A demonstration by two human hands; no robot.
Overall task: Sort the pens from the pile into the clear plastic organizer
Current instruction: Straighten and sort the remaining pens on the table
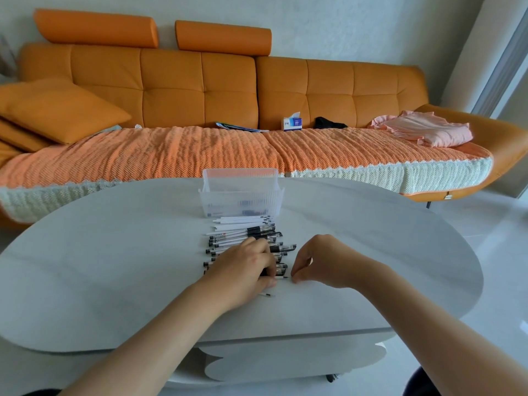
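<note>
The pens (243,234) lie in a loose row of black-and-white barrels on the white table (114,267), running from just in front of the clear organizer (241,195) back toward the person. Some dark pens already show through the organizer's ribbed wall. The left hand (245,267) rests on the near end of the row, with its fingers curled down and the thumb tucked under, gripping the nearest pen (281,277). The right hand (320,261) sits just beside it, its forefinger and thumb drawn together to pinch that pen's tip. A thin loose refill (267,294) lies on the table just below the left hand. Behind the table stands an orange sofa (200,81) with a woven throw (171,155) over the seat. On the sofa are a cushion (57,110), a tissue box (293,122), a small dark item (328,122) and a folded pink cloth (423,131).
</note>
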